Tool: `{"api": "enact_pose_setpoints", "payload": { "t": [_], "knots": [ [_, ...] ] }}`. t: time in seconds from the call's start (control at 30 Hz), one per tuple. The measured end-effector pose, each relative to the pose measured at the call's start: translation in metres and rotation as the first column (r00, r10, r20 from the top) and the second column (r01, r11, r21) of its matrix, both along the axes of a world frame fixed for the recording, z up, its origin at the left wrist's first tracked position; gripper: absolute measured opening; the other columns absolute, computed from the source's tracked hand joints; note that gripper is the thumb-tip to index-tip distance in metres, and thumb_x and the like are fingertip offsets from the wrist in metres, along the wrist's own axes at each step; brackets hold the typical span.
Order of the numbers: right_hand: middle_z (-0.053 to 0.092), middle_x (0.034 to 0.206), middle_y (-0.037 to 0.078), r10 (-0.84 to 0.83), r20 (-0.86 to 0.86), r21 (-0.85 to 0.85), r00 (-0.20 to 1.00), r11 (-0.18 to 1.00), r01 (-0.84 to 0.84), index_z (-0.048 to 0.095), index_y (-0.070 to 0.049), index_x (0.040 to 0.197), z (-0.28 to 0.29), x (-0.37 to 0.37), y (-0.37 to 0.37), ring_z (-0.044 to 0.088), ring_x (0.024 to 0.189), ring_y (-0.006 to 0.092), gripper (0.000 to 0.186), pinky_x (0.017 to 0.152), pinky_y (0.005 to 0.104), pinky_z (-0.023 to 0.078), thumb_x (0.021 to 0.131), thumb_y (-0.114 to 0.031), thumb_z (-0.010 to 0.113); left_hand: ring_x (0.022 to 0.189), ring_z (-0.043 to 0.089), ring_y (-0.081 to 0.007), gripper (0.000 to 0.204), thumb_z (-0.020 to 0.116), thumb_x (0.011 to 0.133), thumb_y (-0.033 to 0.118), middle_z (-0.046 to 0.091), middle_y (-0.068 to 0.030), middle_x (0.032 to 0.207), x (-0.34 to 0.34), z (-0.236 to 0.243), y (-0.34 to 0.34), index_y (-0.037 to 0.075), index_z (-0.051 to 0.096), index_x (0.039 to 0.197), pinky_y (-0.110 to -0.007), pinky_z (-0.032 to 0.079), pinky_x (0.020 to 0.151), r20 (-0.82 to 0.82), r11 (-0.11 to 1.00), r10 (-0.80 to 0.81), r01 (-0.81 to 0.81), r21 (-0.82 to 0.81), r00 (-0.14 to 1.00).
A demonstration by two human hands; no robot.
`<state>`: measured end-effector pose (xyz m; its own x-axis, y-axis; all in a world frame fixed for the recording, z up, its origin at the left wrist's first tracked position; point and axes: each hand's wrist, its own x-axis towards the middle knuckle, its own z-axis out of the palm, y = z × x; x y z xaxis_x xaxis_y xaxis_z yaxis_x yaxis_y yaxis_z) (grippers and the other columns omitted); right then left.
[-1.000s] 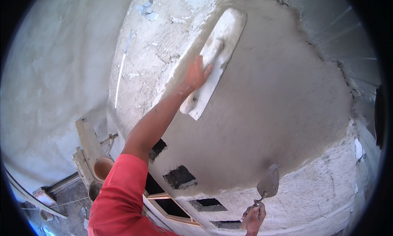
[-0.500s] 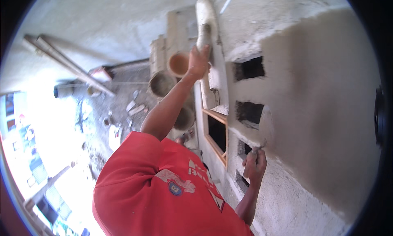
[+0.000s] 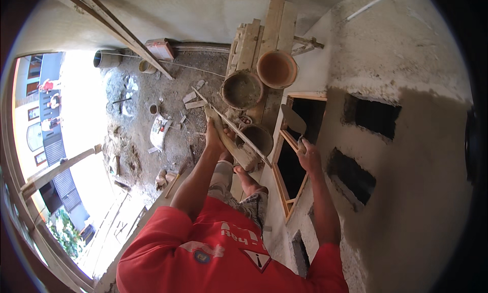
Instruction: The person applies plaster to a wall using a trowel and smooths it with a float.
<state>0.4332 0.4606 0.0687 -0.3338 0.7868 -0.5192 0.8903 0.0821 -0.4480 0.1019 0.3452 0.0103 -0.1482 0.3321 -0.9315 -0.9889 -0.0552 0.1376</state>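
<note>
My left hand is closed on the long plastering float, tilted diagonally low over the planks and buckets. My right hand grips a pointed trowel, its blade in front of the wooden-framed opening. Near the float are a grey bucket, a second dark bucket lower down, and an orange-brown bucket farther up. They sit by or on the wooden planks. My bare legs show below, between my arms.
On the right is the plastered wall with square dark holes. The ground holds rubble, a white sack and containers. Long timbers lean at the upper left. Several people are outside at the far left.
The view has swung from the wall down to the buckets and ground. My left hand has brought the float off the wall and lower, tilting it. My right hand still holds the trowel.
</note>
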Motion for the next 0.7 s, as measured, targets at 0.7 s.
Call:
{"api": "enact_pose_setpoints", "payload": {
  "t": [0.7],
  "knots": [
    [0.067, 0.101, 0.017, 0.657, 0.31, 0.088, 0.687, 0.699, -0.709, 0.069, -0.014, 0.11, -0.367, -0.222, 0.135, 0.067, 0.094, 0.0359, 0.023, 0.078, 0.0466, 0.055, 0.093, -0.014, 0.054, 0.054, 0.05, -0.0179, 0.043, 0.04, 0.1, 0.05, 0.053, -0.0054, 0.076, 0.03, -0.176, -0.014, 0.009, 0.053, 0.105, -0.032, 0.043, 0.047, 0.05, 0.991, 0.131, -0.131, -0.009, 0.99]
  ]
}}
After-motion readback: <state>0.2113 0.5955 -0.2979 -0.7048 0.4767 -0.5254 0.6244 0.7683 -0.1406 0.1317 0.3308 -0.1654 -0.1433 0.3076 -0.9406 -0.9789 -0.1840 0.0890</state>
